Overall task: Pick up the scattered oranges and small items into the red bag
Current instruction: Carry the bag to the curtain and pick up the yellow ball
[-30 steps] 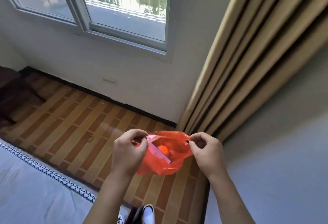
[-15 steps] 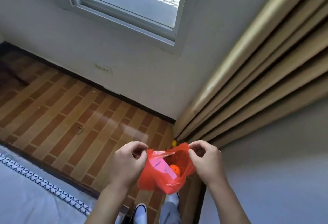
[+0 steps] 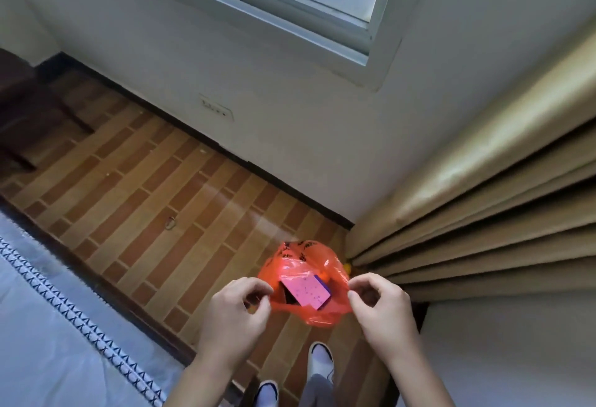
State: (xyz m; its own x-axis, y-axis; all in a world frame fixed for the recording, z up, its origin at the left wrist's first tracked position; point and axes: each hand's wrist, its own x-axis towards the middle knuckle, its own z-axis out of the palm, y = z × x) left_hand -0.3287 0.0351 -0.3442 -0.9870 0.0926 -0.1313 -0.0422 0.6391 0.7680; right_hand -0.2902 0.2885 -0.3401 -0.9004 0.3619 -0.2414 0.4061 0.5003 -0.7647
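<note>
I hold the red plastic bag (image 3: pixel 301 260) open in front of me above the wooden floor. My left hand (image 3: pixel 237 313) pinches its left rim and my right hand (image 3: pixel 382 308) pinches its right rim. Inside the bag lies a pink card (image 3: pixel 305 291) over a dark item, with a sliver of an orange (image 3: pixel 325 276) showing at its right. A small yellow object (image 3: pixel 347 267) lies on the floor at the foot of the curtain, just behind the bag.
Beige curtain (image 3: pixel 483 210) hangs at the right. A white wall with a socket (image 3: pixel 215 110) and a window stands ahead. A bed with a patterned edge (image 3: pixel 48 319) is at the left. My feet (image 3: pixel 319 358) stand on the wooden floor (image 3: pixel 135 193). A small ring (image 3: pixel 170 223) lies on the floor.
My view has tipped further down. The bag is now spread wider between my hands, and the pink card lies flatter, covering most of the orange.
</note>
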